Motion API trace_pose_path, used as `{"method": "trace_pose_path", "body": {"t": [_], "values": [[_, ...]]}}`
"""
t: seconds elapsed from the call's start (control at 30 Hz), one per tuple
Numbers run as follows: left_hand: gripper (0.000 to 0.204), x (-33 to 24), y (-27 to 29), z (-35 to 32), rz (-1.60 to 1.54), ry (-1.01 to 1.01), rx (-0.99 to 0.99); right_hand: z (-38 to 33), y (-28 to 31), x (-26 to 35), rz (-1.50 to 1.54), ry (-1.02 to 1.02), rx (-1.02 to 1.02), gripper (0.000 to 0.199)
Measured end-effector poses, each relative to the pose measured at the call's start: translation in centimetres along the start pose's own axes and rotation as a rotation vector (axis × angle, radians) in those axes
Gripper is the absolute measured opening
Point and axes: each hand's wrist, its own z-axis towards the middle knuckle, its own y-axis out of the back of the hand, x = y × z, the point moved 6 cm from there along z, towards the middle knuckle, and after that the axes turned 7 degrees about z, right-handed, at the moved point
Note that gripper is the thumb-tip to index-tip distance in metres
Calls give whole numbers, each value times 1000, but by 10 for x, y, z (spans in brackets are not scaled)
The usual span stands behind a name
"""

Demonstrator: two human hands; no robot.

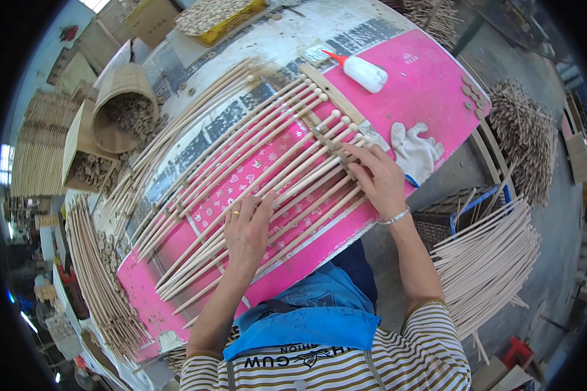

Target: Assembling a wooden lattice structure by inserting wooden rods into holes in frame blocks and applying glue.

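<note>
Left of the pink board [430, 85], a woven basket [120, 107] holds wooden rings, the left hand [246, 229] and right hand [375, 177] press flat, fingers spread, on the row of wooden rods [267, 163], while a red-capped white glue bottle [362, 72] lies beyond.

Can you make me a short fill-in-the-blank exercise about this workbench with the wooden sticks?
1. Both hands press on a row of wooden sticks lying on a ____ board.
2. The white glue bottle has a ____ nozzle.
3. The left hand wears a ____ on one finger.
4. Beside the right hand lies a white ____.

Missing words: pink; red; ring; glove
</note>
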Motion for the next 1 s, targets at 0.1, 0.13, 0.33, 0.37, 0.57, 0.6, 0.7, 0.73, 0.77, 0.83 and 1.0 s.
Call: {"method": "trace_pose_path", "body": {"t": [0.1, 0.13, 0.33, 0.37, 0.57, 0.6, 0.7, 0.73, 0.77, 0.83, 1.0], "values": [[42, 36, 10, 5, -41, 97, -83, -11, 8, -1, 61, -59, 2, 38], [42, 55, 15, 7, -15, 122, -150, -16, 11, -1, 118, -93, -23, 37], [31, 134, -8, -9, 110, 185, -29, -28, 5, 16, 212, -88, -31, 31], [29, 134, -10, -8, 139, 162, -37, -29, 3, 19, 208, -84, -29, 31], [23, 142, -14, -6, 162, 141, -45, -26, -17, 44, 291, -45, 38, 28], [21, 145, -12, -9, 171, 131, -43, -22, -21, 54, 261, 19, 51, 27], [23, 125, 34, -12, 166, 135, -149, -16, -41, 75, 303, 88, 97, 26], [26, 116, 51, -16, 147, 103, -167, -17, -61, 69, 561, -115, 171, 31], [26, 106, 64, -19, 152, 106, -169, -20, -80, 65, 820, -326, 240, 36], [28, 86, 80, -29, 123, 33, -166, -16, -105, 73, 1182, -549, 297, 49], [35, 86, 103, -74, 63, 78, -11, -16, -141, 86, 1426, -638, 305, 33]]}}
